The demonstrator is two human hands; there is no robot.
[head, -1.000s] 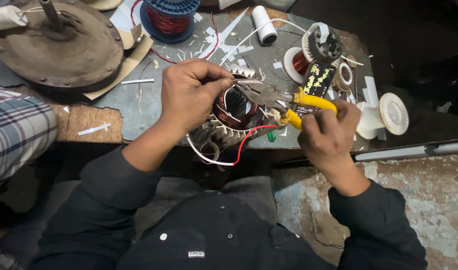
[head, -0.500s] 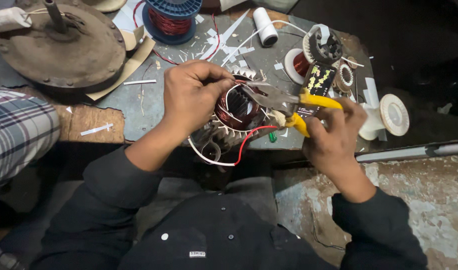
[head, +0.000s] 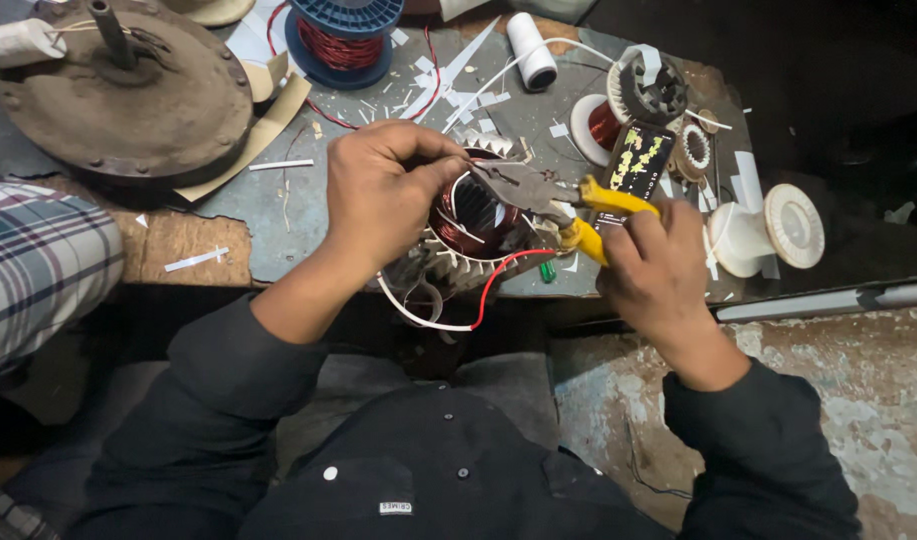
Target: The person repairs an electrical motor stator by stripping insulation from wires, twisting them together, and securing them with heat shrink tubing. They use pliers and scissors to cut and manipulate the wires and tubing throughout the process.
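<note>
- Head view: a wound motor stator (head: 473, 225) with copper coils is seen at the near edge of the worktop (head: 278, 215), just in front of the person.
- The left hand (head: 378, 195) is laid over the stator's left side, its fingers (head: 423, 150) curled shut on the upper rim.
- Yellow-handled pliers (head: 553, 195) are gripped by the right hand (head: 658, 275), fingers closed round the handles, the tip set over the coils.
- A blue spool of copper wire (head: 343, 35) and a rusty round motor cover (head: 128, 95) are seen farther back.
</note>
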